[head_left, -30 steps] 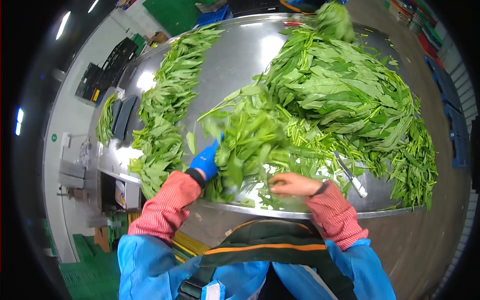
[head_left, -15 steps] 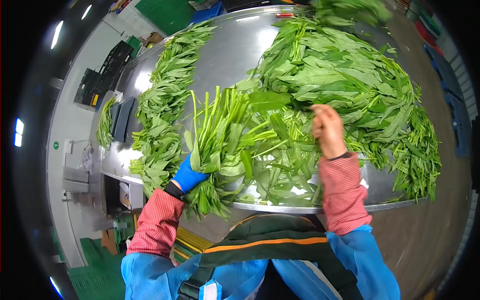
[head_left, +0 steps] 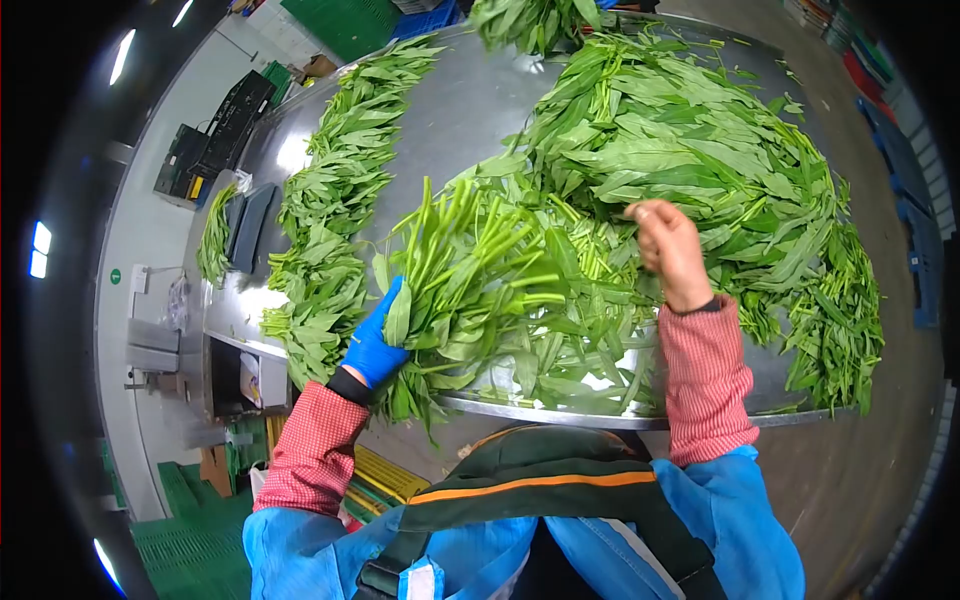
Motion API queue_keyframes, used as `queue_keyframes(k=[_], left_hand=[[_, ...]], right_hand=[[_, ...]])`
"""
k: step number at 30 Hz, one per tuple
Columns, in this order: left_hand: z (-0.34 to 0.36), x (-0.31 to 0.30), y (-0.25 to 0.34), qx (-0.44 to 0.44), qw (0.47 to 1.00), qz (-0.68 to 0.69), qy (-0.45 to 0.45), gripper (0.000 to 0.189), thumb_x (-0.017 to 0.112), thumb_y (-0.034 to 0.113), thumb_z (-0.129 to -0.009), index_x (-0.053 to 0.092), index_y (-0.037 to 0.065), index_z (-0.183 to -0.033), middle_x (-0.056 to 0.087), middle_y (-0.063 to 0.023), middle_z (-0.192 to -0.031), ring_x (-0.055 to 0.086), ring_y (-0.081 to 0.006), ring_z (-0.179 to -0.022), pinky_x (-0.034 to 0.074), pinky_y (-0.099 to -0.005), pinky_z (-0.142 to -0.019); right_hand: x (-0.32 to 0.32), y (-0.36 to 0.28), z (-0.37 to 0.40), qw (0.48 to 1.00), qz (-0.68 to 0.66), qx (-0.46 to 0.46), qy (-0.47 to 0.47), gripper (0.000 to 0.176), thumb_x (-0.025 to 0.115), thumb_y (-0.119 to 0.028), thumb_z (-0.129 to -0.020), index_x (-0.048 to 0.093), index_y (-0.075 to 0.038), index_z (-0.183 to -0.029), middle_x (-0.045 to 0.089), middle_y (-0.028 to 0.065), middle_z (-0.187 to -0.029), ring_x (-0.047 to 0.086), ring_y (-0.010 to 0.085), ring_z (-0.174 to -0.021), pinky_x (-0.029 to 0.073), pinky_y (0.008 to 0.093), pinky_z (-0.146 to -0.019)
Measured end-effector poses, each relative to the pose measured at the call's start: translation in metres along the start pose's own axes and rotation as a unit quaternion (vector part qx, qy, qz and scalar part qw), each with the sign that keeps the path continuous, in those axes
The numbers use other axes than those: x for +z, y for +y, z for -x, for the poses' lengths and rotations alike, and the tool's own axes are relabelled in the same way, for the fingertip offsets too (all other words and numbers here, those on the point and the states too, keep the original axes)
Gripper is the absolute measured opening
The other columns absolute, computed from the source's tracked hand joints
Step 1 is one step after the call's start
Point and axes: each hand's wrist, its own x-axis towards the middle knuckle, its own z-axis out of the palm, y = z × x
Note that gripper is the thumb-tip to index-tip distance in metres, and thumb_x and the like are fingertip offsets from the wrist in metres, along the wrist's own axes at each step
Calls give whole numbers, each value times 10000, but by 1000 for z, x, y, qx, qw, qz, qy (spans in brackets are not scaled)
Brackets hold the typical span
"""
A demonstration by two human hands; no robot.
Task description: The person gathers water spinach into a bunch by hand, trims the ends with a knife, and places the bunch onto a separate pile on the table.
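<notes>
Gloved in blue, my left hand (head_left: 377, 340) grips a bunch of leafy greens (head_left: 460, 270), its pale cut stems pointing up and right and its leaves hanging past the table's front edge. My bare right hand (head_left: 668, 250) is above the right side of the table, fingers curled together; anything between them is too small to make out. Just beyond it spreads a large heap of greens (head_left: 690, 150). Loose stems and leaves (head_left: 600, 300) lie between my hands on the metal table (head_left: 450, 95).
A long row of greens (head_left: 335, 190) runs along the table's left side. Dark trays (head_left: 250, 228) and a small bunch (head_left: 214, 240) are farther left. At the far edge, a co-worker's blue-gloved hand (head_left: 606, 4) is beside another bunch (head_left: 530, 22). Blue pallets (head_left: 920, 250) stand at right.
The bunch in my left hand has tilted, its stems fanning more to the right. My right hand has moved slightly right and down. The far bunch has moved left.
</notes>
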Motion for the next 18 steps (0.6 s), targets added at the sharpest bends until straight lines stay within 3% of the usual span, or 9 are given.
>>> queue_keyframes(k=[1,2,4,6,10,12,15,16,18], left_hand=[[-1,1,0,1,1000,-11,8,883,773,48,-714,300,73,-1459,435,-129,-1429,445,-189,-1283,359,-305,-1048],[-1,3,0,0,1000,-21,14,887,776,49,-711,300,75,-1459,435,-132,-1429,446,-191,-1283,362,-307,-1045],[-7,7,5,-2,1000,-31,-1,884,775,51,-711,304,79,-1458,433,-142,-1428,445,-206,-1288,365,-313,-1044],[-11,12,13,-1,999,-40,-16,881,775,54,-710,308,83,-1457,431,-151,-1428,444,-222,-1293,369,-320,-1043],[-3,10,9,11,1000,-6,-8,887,781,58,-711,303,79,-1457,419,-146,-1438,451,-210,-1284,373,-319,-1040],[2,10,-11,8,999,34,-26,878,782,67,-717,302,60,-1453,438,-127,-1424,462,-189,-1266,374,-314,-1038],[2,12,-15,7,995,73,-71,881,782,83,-724,294,57,-1456,457,-120,-1405,470,-180,-1251,373,-313,-1038],[2,12,-7,16,995,56,-76,877,778,80,-724,295,56,-1456,458,-121,-1405,470,-179,-1253,375,-313,-1036],[-1,13,4,34,996,23,-85,870,769,74,-724,297,54,-1455,459,-123,-1405,472,-177,-1255,379,-312,-1034]], right_hand=[[5,-3,7,998,60,3,5,191,630,-225,-890,657,-66,-992,575,-48,-707,493,48,-564,419,203,-524],[26,17,7,981,152,-120,-12,323,668,-285,-859,621,-54,-1081,598,-19,-733,552,87,-646,463,244,-597],[68,-2,30,936,346,-44,-54,694,741,-486,-734,536,-43,-1227,653,135,-928,627,190,-812,504,310,-706],[94,26,23,845,476,-230,77,613,712,-374,-775,522,-19,-1238,628,188,-851,615,254,-684,502,376,-606],[35,28,-8,986,111,-95,80,328,585,-110,-864,577,-10,-1176,601,38,-714,535,148,-507,402,314,-403],[-14,21,-14,999,-32,-11,9,351,606,-155,-862,580,-35,-1191,596,24,-802,552,117,-613,461,277,-513],[1,38,-15,972,195,-99,-89,449,649,-195,-848,532,-36,-1251,595,80,-917,580,119,-751,499,267,-668],[15,35,-9,974,185,-59,-112,585,705,-223,-813,465,-56,-1320,571,123,-1014,578,132,-877,491,285,-807],[41,29,-1,980,5,-64,-190,625,712,-203,-813,422,-80,-1353,589,94,-942,601,125,-772,501,261,-680]])
